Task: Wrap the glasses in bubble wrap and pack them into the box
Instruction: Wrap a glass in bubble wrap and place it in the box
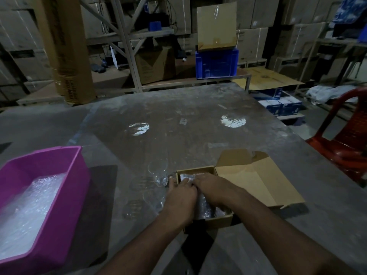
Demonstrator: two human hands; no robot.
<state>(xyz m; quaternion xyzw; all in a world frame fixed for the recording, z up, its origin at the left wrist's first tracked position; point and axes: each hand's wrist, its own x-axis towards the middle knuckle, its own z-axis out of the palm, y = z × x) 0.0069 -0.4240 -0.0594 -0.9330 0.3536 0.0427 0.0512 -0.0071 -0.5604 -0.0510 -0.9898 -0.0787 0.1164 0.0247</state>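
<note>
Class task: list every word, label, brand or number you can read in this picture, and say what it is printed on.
None can be read with certainty.
Tall cardboard carton at the table's far left: dark print down its side, too blurred.
Blue-and-white boxes on the floor: printing too small.
Stacked cartons behind: labels too small and dim.
Open cardboard box under the hands: no print visible.
</note>
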